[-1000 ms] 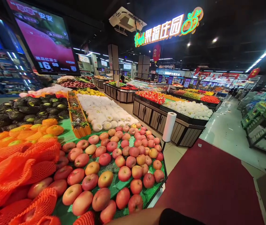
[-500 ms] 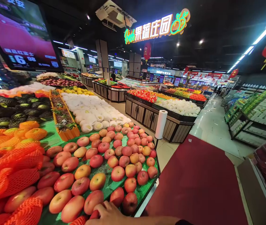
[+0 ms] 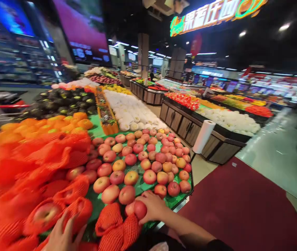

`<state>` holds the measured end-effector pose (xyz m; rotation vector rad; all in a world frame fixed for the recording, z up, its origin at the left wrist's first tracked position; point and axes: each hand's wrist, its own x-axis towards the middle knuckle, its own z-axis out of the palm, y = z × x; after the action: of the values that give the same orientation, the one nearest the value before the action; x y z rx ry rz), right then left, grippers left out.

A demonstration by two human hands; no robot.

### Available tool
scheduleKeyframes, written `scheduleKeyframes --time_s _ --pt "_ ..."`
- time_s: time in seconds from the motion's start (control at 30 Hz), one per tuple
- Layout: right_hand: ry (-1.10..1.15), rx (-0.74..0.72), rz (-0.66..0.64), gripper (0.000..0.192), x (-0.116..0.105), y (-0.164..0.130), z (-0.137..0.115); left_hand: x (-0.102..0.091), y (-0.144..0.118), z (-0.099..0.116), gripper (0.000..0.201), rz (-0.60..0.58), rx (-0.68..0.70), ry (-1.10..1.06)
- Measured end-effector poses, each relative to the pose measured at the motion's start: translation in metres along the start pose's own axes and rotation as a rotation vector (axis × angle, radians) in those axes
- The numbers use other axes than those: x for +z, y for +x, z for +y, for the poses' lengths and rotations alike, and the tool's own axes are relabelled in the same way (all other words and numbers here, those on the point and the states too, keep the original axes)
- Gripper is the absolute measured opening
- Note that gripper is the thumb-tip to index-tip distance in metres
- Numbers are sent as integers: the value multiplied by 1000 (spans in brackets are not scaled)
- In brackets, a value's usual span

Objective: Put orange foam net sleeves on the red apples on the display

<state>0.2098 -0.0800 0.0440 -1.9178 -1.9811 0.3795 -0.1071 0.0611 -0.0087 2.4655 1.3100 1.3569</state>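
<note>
— What is the right hand (image 3: 153, 205) doing?

— It is curling its fingers around a red apple (image 3: 140, 209) at the near edge of the fruit stand (image 3: 182, 199), gripping it from the right side. The apple is sitting just beside another apple and touching the orange net sleeves (image 3: 117, 225) lying at that edge.

— And the left hand (image 3: 63, 237)?

— It is spreading open, fingers apart, holding nothing. Its fingertips are resting against a netted apple (image 3: 45, 213) near the front left of the stand.

— What is lying around them?

— Loose apples (image 3: 143, 164) are covering the green mat (image 3: 140, 188) toward the stand's right corner. Further back, white-wrapped fruit (image 3: 132, 111) is filling the far right side and dark netted fruit (image 3: 59, 103) the far left. A roll of bags (image 3: 203, 136) is standing just off the right edge, over the red floor mat (image 3: 239, 205).
</note>
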Motion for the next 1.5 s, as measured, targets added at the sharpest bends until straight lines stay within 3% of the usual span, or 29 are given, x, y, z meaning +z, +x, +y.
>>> scheduleKeyframes --time_s 0.13,0.23,0.4,0.57,0.77,0.93,1.13,1.33,1.5 --pt "156 -18 27 84 -16 9 -8 -25 -35 5 55 -55 -137 81" --pt "344 -39 136 83 -22 29 -14 -48 -48 16 61 -51 -206 128" --pt "331 -204 29 79 -22 53 -34 -70 -67 36 57 8 -270 186" --pt "260 -322 -49 73 -4 64 -46 -65 -83 57 50 2 -335 194" --pt "110 -472 -143 84 15 66 -25 -48 -87 77 45 -49 -386 180" --pt "82 -576 -161 90 21 62 -5 -44 -75 87 43 -70 -371 162" --pt "91 -615 -83 84 14 57 -5 -39 -50 81 43 -91 -325 143" --pt "149 -535 108 68 5 39 9 -45 -12 54 43 -52 -279 192" --pt "144 -403 358 56 16 9 23 -54 43 12 46 67 -337 165"
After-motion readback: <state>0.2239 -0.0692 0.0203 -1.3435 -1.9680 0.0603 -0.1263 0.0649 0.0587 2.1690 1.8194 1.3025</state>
